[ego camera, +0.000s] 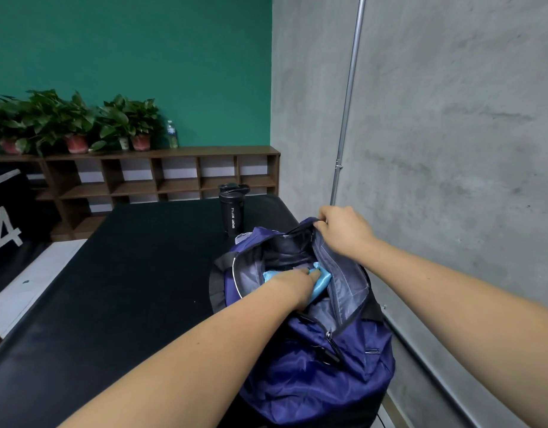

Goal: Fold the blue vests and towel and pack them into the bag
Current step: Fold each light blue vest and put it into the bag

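A dark blue bag (316, 375) with a grey lining lies unzipped on the right side of the black table (118, 288). My right hand (343, 231) grips the far edge of the bag's opening and holds it up. My left hand (297, 285) reaches inside the bag and presses down on a folded light blue cloth (323, 281), its fingers partly hidden in the opening. Whether this cloth is a vest or the towel cannot be told. Dark fabric lies deeper in the bag.
A black sport bottle (232, 211) stands on the table just beyond the bag. A grey concrete wall (451, 134) with a metal pipe runs close on the right. Wooden cubby shelves (161, 177) with potted plants and a water bottle stand at the back.
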The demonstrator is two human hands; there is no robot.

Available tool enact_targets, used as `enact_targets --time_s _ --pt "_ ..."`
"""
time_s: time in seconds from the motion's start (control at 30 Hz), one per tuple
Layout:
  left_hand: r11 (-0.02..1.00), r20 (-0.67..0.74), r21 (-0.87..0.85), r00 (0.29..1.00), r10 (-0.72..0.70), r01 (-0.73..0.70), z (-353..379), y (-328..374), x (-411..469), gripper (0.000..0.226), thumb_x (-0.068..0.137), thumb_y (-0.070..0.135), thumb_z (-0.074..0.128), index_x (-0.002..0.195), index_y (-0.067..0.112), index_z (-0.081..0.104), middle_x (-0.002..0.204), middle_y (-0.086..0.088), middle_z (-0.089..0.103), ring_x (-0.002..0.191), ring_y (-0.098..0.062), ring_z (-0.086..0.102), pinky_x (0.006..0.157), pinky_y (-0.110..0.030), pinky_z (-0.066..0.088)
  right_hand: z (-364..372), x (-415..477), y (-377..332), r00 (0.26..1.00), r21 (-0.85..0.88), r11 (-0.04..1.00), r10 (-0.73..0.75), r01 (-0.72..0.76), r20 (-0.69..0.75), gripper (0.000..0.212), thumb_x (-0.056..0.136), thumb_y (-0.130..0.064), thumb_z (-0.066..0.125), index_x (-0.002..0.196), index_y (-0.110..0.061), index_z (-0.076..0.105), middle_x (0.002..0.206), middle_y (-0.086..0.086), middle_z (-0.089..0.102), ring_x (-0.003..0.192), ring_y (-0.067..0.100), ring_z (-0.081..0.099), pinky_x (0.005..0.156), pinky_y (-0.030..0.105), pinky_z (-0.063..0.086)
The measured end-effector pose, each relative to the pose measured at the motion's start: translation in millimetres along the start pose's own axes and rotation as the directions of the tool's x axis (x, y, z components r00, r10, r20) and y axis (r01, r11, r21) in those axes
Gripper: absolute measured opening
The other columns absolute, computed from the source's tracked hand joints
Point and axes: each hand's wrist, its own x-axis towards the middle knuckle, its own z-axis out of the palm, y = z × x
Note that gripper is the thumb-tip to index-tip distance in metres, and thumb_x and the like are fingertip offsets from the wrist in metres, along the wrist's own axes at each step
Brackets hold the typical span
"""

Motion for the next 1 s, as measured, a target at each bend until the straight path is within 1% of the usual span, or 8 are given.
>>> enact_targets --time_s 0.1,0.23,0.3,0.47,0.57,0.67,0.73,1.0 --pt "0.999 0.095 0.029 0.995 -0.016 0.013 2.4 -3.2 6.4 0.091 0.1 0.006 0.061 0.169 0.026 0.006 0.171 -0.016 0.023 0.151 -0.039 0.04 0.117 -0.052 0.042 0.8 0.0 0.7 1.0 0.016 1.0 0.002 -0.002 0.013 0.02 0.105 -0.035 0.056 0.092 -0.019 0.059 0.096 0.012 0.069 0.09 0.04 0.063 0.07 0.041 0.051" --pt "0.992 0.03 0.103 0.997 -0.072 0.068 -0.9 -9.2 18.1 0.082 0.102 0.007 0.058 0.167 0.035 0.015 0.168 -0.017 0.026 0.154 -0.043 0.027 0.118 -0.054 0.041 1.3 -3.6 1.2 1.0 0.036 0.999 -0.017 0.016 0.015 0.018 0.104 -0.034 0.057 0.091 -0.023 0.058 0.097 0.011 0.07 0.091 0.039 0.063 0.074 0.042 0.055" --pt "0.989 0.037 0.103 0.993 -0.108 0.104 1.1 -11.5 23.8 0.087 0.101 0.007 0.059 0.168 0.037 0.012 0.168 -0.016 0.023 0.154 -0.044 0.024 0.117 -0.055 0.042 1.1 -5.0 1.6 0.999 0.038 0.999 -0.028 0.027 0.015 0.017 0.104 -0.034 0.058 0.091 -0.023 0.059 0.095 0.01 0.071 0.09 0.039 0.064 0.076 0.044 0.057" --pt "0.996 0.221 0.009 0.971 -0.092 0.092 1.4 -3.9 18.5 0.094 0.101 0.009 0.057 0.17 0.03 -0.003 0.177 -0.01 -0.011 0.161 -0.049 -0.004 0.126 -0.064 0.023 2.2 -6.8 4.5 0.999 0.04 0.999 -0.028 0.026 0.045 0.019 0.103 -0.035 0.058 0.089 -0.024 0.059 0.093 0.006 0.07 0.089 0.035 0.066 0.076 0.045 0.058" --pt "0.993 0.221 -0.057 0.972 -0.086 0.101 -14.5 -0.9 4.5 0.086 0.102 0.019 0.055 0.17 0.029 0.005 0.178 -0.009 -0.006 0.161 -0.045 0.012 0.125 -0.059 0.028 1.8 -8.7 5.2 0.999 0.056 0.998 -0.018 0.015 0.047 0.018 0.103 -0.035 0.058 0.086 -0.027 0.056 0.095 0.007 0.071 0.091 0.036 0.065 0.077 0.046 0.058" --pt "0.995 0.213 -0.057 0.975 -0.062 0.076 -25.6 6.1 -10.1 0.07 0.102 0.03 0.056 0.165 0.024 0.025 0.171 -0.011 0.031 0.146 -0.037 0.045 0.116 -0.049 0.041 2.3 -9.8 5.7 0.999 0.052 0.999 -0.016 0.014 0.043 0.018 0.103 -0.034 0.057 0.086 -0.029 0.054 0.096 0.008 0.071 0.092 0.038 0.065 0.077 0.044 0.057" --pt "0.998 0.259 -0.048 0.966 -0.022 0.036 -29.3 10.0 -17.0 0.071 0.105 0.032 0.054 0.168 0.025 0.021 0.167 -0.01 0.038 0.145 -0.037 0.046 0.114 -0.045 0.041 2.9 -10.1 6.8 0.999 0.043 0.999 -0.017 0.015 0.038 0.019 0.103 -0.033 0.057 0.085 -0.029 0.052 0.096 0.008 0.071 0.092 0.038 0.064 0.073 0.041 0.054" --pt "1.0 0.432 0.007 0.902 0.01 -0.014 -23.6 16.1 -16.9 0.079 0.109 0.036 0.049 0.17 0.039 -0.002 0.176 -0.009 0.018 0.155 -0.036 0.032 0.119 -0.045 0.034 -4.2 -9.6 -1.2 0.999 0.064 0.997 -0.032 0.032 0.006 0.014 0.103 -0.033 0.057 0.091 -0.025 0.06 0.097 0.007 0.073 0.091 0.039 0.065 0.075 0.045 0.057"
